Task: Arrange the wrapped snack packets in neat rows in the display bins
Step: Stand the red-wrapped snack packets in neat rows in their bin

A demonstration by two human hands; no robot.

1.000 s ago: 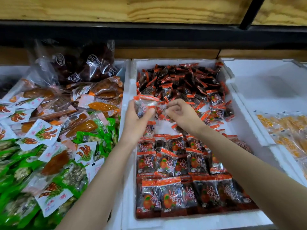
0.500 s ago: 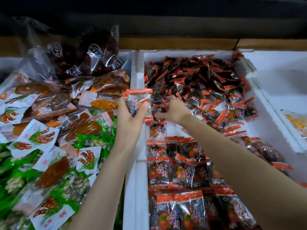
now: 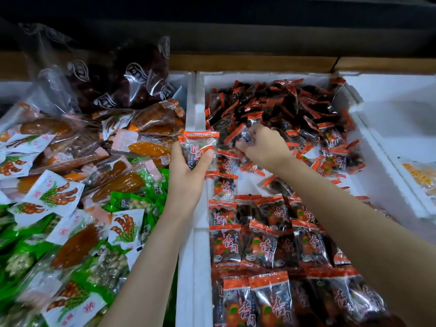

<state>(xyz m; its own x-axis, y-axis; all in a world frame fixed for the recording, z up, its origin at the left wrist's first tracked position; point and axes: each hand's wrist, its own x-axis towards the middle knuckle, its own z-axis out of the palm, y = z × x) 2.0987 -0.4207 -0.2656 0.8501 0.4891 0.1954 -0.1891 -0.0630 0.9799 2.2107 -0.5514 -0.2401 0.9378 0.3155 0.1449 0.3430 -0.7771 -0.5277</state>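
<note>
The grip of the left hand (image 3: 186, 175) is closed round a small stack of red-topped packets (image 3: 200, 151), with the thumb laid on the front one, and the stack is held upright above the left wall of the middle bin (image 3: 191, 232), a white foam box. The grip of the right hand (image 3: 264, 147) is pinched on a single dark packet (image 3: 246, 138) about halfway along the middle bin. To the left of the middle bin, a neighbouring bin (image 3: 182, 79) is filled with mixed goods. Green packets (image 3: 18, 256) and white packets printed with brown pods (image 3: 54, 192) are spread towards its near end. Clear packets of orange dried fruit (image 3: 146, 147) are piled close against the middle bin's left wall, and large clear bags of dark fruit (image 3: 122, 86) are stacked at the back. Inside the middle bin, the near half is covered by neat rows (image 3: 271, 244) of red-and-black packets, laid flat and overlapping, with their red bands turned towards the far end. Its far half is taken up by a loose heap (image 3: 283, 107) of the same packets, tumbled at all angles, and the pinched packet is held at the heap's near edge. A patch of bare white floor is seen between rows and heap. To the right of the middle bin, another white bin (image 3: 387, 90) is seen, and yellow packets (image 3: 420, 173) are glimpsed further right.
</note>
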